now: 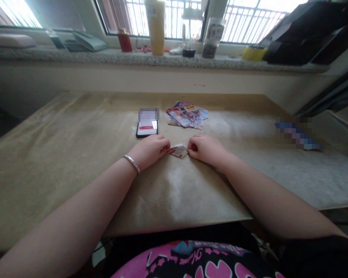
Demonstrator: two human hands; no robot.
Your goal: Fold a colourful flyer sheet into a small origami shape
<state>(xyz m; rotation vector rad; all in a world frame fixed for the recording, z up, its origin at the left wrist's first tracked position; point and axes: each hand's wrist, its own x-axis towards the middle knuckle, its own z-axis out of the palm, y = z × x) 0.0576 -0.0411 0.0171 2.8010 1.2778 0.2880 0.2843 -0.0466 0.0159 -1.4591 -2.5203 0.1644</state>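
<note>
A small folded piece of printed paper [178, 151], white with red marks, lies low over the table between my hands. My left hand [153, 148], with a silver bangle at the wrist, pinches its left end. Its right end is pinched by my right hand [205, 148], thumb and forefinger together. Just beyond my left hand lies a phone [147, 129] in a dark case, its screen lit and partly blurred out. Farther back, a fanned pile of colourful printed sheets [187, 115] rests on the table.
The table [75, 162] has a pale, shiny cover and ends near my body. At the right lies a blurred blue packet [298, 136]. On the stone windowsill [104, 56] stand a red container [124, 41], a yellow cylinder [157, 29], a clear jar [213, 38] and a black bag [301, 34].
</note>
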